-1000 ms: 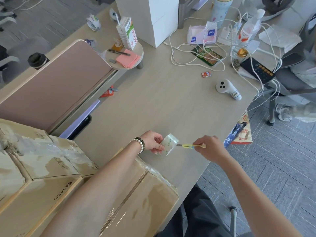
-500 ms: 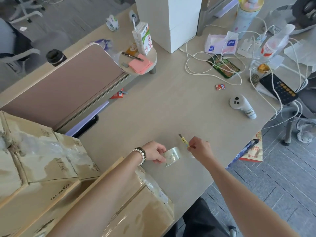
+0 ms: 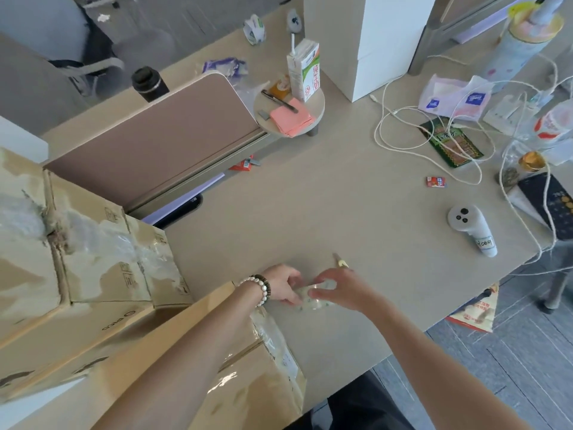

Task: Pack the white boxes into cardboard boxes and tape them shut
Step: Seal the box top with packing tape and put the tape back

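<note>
Both hands hold the tape roll (image 3: 313,297) just beyond the cardboard box (image 3: 248,367): left hand (image 3: 283,287) grips its near side, right hand (image 3: 339,290) pinches its far side, also holding a small knife (image 3: 341,262).

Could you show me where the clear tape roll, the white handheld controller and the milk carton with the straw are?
Clear tape roll (image 3: 313,301), head view: its transparent side, between both hands.
White handheld controller (image 3: 471,228), head view: its body.
Milk carton with straw (image 3: 305,72), head view: its printed front face.
</note>
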A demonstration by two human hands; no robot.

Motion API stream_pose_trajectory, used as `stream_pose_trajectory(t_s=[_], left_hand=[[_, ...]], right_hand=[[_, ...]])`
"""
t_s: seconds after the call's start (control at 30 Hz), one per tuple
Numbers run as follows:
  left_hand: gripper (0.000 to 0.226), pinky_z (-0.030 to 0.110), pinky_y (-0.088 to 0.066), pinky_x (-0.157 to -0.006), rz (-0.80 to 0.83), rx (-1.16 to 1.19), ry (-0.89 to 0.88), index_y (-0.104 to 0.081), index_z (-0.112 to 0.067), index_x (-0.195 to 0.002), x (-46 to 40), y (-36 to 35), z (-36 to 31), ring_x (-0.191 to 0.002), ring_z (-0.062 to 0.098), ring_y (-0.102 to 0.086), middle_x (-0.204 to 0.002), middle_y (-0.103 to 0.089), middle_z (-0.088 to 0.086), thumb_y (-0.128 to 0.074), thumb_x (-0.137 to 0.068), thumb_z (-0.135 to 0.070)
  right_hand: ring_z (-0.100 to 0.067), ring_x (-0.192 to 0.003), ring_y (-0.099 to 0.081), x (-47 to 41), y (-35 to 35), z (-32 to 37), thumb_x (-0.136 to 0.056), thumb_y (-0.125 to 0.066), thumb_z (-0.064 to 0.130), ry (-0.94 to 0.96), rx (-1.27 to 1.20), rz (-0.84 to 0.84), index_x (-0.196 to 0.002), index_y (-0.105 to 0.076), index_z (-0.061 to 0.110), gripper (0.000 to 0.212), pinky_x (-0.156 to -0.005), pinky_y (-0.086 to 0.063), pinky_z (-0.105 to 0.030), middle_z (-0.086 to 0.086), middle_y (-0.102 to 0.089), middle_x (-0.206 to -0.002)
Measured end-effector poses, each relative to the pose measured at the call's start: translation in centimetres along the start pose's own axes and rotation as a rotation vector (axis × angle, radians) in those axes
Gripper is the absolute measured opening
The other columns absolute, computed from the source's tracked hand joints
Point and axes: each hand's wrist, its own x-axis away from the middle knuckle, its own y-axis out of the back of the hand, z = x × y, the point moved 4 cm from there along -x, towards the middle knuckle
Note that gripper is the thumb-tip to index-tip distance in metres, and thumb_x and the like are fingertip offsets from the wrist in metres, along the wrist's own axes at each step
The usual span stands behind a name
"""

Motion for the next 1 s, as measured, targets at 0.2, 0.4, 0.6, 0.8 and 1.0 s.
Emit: stream_pose_trajectory(t_s=[0.2, 0.4, 0.6, 0.8, 1.0], left_hand=[[0.041, 0.025, -0.049, -0.079, -0.118, 0.009, 0.116, -0.069, -0.018, -0.107, 0.5, 1.1, 0.6, -0.091, 0.016, -0.062, -0.102, -0.068, -0.003, -0.085, -0.071, -0.031], [0.025, 0.023, -0.039, -0.061, -0.261, 0.073, 0.115, -0.07, -0.007, -0.074, 2.3, 3.9, -0.6, -0.069, 0.019, -0.051, -0.069, -0.057, -0.001, -0.08, -0.075, -0.03], [0.017, 0.019, -0.048, -0.053, -0.332, 0.281, -0.025, -0.063, -0.016, -0.073, 6.1, 7.4, -1.4, -0.047, 0.005, -0.058, -0.064, -0.069, 0.001, -0.077, -0.082, -0.017], [0.019, 0.026, -0.055, -0.061, -0.368, 0.222, -0.132, -0.063, -0.015, -0.071, 9.4, 10.4, -1.4, -0.051, 0.009, -0.063, -0.066, -0.072, 0.007, -0.078, -0.083, -0.014], [0.018, 0.018, -0.051, -0.055, -0.438, 0.103, -0.149, -0.062, -0.016, -0.075, 10.6, 11.7, -1.6, -0.054, 0.008, -0.067, -0.073, -0.074, 0.007, -0.077, -0.085, -0.016]], right_hand=[[-0.004, -0.15, -0.011, 0.6, 0.8, 1.1, -0.085, -0.073, 0.047, -0.01, -0.01, 0.034, -0.094, -0.072, 0.01, 0.037, -0.068, -0.035, -0.013, -0.025, -0.056, -0.135], [-0.005, -0.117, -0.048, 1.0, 1.9, 1.8, -0.081, -0.074, 0.053, 0.009, -0.088, -0.067, -0.08, -0.068, 0.014, 0.039, -0.069, -0.038, -0.027, -0.002, -0.064, -0.09], [-0.009, -0.053, -0.033, 3.0, 2.9, 5.8, -0.084, -0.073, 0.047, 0.129, -0.136, -0.229, -0.073, -0.054, 0.002, 0.05, -0.048, -0.024, -0.023, 0.004, -0.039, -0.062], [-0.009, -0.055, -0.027, 5.0, 2.4, 8.6, -0.091, -0.068, 0.045, 0.203, -0.16, -0.309, -0.063, -0.036, 0.013, 0.053, -0.05, -0.021, -0.025, 0.006, -0.03, -0.06], [-0.012, -0.056, -0.026, 5.0, 1.3, 10.5, -0.091, -0.065, 0.047, 0.19, -0.145, -0.382, -0.061, -0.029, 0.019, 0.055, -0.051, -0.022, -0.028, 0.007, -0.027, -0.059]])
